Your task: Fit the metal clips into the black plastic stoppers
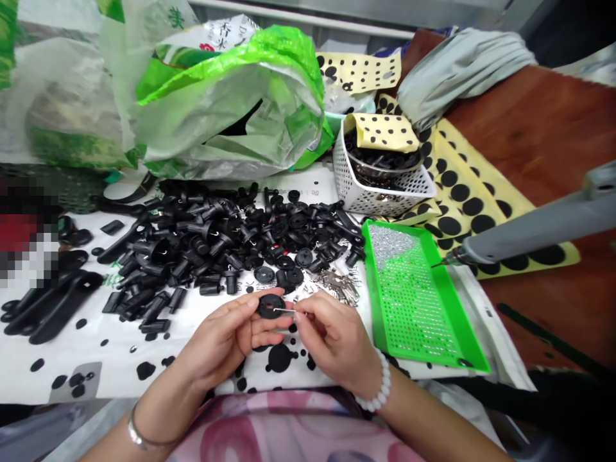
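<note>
My left hand [226, 340] pinches a small round black plastic disc [270, 306] between thumb and fingers, just above the table's near edge. My right hand [332, 337], with a white bead bracelet at the wrist, pinches a thin metal pin [285, 311] whose tip touches the disc. A pile of black plastic parts [231, 240] lies right behind both hands. A small heap of silvery metal pieces [337, 284] sits just beyond my right hand.
A green perforated tray [416, 301] holding tiny screws lies to the right. Behind it stands a white basket [380, 189] of black parts. Yellow sheets with black dots [462, 192], a grey power tool [534, 224] and a large plastic bag [216, 109] surround the work area.
</note>
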Demonstrator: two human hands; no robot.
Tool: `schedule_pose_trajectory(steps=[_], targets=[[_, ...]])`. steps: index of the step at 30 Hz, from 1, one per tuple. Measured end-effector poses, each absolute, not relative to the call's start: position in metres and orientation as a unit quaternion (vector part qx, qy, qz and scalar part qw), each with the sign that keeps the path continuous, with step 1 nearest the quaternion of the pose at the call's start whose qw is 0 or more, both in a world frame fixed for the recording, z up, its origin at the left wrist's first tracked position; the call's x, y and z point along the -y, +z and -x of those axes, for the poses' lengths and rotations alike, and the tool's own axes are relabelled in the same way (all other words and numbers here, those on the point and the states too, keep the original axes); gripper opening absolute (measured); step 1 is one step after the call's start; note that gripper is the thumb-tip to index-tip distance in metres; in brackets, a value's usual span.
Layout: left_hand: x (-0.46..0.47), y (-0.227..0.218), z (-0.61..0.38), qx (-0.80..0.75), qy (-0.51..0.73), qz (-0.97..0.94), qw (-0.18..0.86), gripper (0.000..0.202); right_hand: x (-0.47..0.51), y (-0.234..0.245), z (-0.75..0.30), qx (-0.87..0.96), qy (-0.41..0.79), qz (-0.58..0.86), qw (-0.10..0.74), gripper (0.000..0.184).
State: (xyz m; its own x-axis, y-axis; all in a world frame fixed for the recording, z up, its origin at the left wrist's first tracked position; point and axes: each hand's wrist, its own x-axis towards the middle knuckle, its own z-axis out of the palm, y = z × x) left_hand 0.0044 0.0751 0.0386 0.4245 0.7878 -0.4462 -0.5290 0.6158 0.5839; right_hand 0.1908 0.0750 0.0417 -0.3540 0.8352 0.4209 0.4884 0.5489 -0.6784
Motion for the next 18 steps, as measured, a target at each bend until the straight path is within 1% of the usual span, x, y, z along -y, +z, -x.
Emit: schedule_pose_trajectory(steps=[5, 8, 13, 15, 18], targets=[[-0.073, 0.039, -0.004, -0.354, 0.397, -0.196, 0.824, 0.032, -0.075, 0.046, -0.189, 0.805, 0.203, 0.412, 0.376, 0.014], [-0.071, 0.038, -0.005, -0.375, 0.388, -0.224, 0.811, 0.033, -0.074, 0.049, -0.188, 0.829, 0.162, 0.413, 0.341, 0.016], [-0.067, 0.032, -0.008, -0.421, 0.395, -0.317, 0.752, 0.032, -0.07, 0.052, -0.184, 0.858, 0.099, 0.425, 0.272, 0.024], [-0.066, 0.029, -0.009, -0.42, 0.395, -0.339, 0.744, 0.034, -0.07, 0.053, -0.182, 0.858, 0.119, 0.42, 0.269, 0.025], [-0.067, 0.027, -0.01, -0.423, 0.395, -0.325, 0.748, 0.033, -0.071, 0.056, -0.182, 0.823, 0.237, 0.417, 0.305, 0.018]])
